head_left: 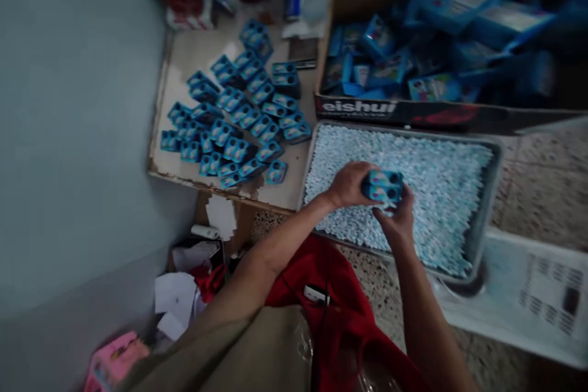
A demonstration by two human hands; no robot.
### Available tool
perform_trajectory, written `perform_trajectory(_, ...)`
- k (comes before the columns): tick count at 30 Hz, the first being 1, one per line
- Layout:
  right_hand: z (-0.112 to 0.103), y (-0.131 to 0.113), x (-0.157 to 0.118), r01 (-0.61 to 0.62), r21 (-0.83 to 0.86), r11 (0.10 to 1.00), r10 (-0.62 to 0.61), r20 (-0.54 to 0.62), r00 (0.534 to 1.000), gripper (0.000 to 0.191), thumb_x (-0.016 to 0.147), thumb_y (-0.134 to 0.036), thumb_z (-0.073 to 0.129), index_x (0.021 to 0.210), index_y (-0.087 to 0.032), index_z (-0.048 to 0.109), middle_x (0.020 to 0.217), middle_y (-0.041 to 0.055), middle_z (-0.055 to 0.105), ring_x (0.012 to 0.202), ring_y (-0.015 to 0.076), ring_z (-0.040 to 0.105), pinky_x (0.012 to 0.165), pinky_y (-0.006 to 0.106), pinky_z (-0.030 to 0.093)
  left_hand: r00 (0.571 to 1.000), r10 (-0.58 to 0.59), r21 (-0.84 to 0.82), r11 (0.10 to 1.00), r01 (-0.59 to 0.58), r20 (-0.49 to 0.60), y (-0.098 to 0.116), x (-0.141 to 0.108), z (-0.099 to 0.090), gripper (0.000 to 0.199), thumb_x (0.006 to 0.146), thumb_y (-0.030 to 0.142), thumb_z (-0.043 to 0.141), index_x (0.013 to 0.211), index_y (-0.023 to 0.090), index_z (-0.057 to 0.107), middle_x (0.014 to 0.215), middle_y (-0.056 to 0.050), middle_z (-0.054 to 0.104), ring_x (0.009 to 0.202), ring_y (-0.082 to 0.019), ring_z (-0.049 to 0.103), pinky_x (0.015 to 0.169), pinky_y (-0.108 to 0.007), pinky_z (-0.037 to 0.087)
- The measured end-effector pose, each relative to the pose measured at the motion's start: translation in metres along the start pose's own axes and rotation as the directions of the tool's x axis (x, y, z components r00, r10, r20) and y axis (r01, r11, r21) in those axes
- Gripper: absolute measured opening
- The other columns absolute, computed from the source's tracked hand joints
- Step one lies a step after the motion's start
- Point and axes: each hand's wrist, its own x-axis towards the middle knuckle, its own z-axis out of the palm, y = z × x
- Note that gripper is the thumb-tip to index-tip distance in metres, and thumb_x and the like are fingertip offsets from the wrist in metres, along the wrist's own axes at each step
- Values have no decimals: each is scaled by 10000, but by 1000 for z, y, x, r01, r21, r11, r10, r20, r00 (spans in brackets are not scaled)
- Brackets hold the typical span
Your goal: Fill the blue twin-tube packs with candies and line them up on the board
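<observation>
Over a metal tray [493,196] spread with tiny pale blue and white pieces [441,208], I hold a pair of small blue boxes [384,186] side by side. My left hand [351,185] grips them from the left, its fingers wrapped round their side. At their lower right, the thumb and fingers of my right hand [399,217] close on the same boxes. Each box has a dark round spot on its upward face. Many similar blue boxes [239,113] stand in tight groups on the pale board [294,177] to the left.
Behind the tray, a large cardboard carton [358,109] holds a jumble of blue boxes [463,0]. A printed white sheet or bag [528,294] lies at the right. Papers [177,297] and a pink box [117,358] sit low on the left, beside the wall [82,135].
</observation>
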Motion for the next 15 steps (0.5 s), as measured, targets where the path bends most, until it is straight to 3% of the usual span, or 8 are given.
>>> perform_trajectory(1,3,4,5,-12,37,999,11,41,999,1114,538,-485,931,1533,-315,462,1454,151,633,1138,330,715,920,519,615,998,12,26,1000,-14,60,3,0,-3,725,667,435,996,1286,213,691,1282,-143,744,1277,-370,690,1134,-495,536)
perform_trajectory(3,9,8,12,-86,133,987,72,112,991,1168,475,-451,979,1514,-274,475,1316,140,706,1040,309,742,933,535,615,994,-16,32,999,13,106,8,-2,-9,713,719,406,960,1330,168,680,1331,-155,732,1327,-364,666,1168,-455,509)
perform_trajectory(5,15,9,16,-137,180,974,104,180,978,1066,469,-458,996,1416,-239,557,1164,115,761,953,292,752,922,537,622,996,-70,-21,997,72,60,12,-10,-15,793,691,403,971,1365,141,646,1356,-168,725,1307,-353,678,1162,-446,516)
perform_trajectory(8,25,5,13,-105,104,989,64,337,939,801,475,-519,988,1153,-215,689,994,102,796,860,304,757,839,518,644,997,-79,-139,987,80,13,15,-36,-31,857,656,414,986,1391,183,610,1378,-140,722,1266,-324,699,1138,-432,532)
perform_trajectory(11,44,-7,4,54,-30,998,-32,502,864,665,479,-541,965,1003,-215,717,924,98,807,828,313,760,801,486,649,991,-125,-171,978,117,-38,18,-83,-57,849,651,438,983,1372,197,606,1361,-141,721,1253,-324,703,1119,-440,547)
perform_trajectory(13,68,-23,-3,214,-104,971,-113,588,801,690,526,-477,936,1124,-224,705,1012,85,811,877,301,765,838,459,642,967,-229,-122,969,216,-113,20,-120,-80,832,652,411,975,1364,193,604,1342,-155,715,1251,-340,697,1107,-466,558)
perform_trajectory(15,101,-46,-15,371,-141,918,-179,688,704,697,592,-370,891,1239,-233,673,1092,74,797,934,291,763,877,442,630,920,-336,-65,942,330,-201,22,-158,-105,795,650,345,960,1349,201,609,1299,-149,720,1213,-341,706,1070,-481,578)
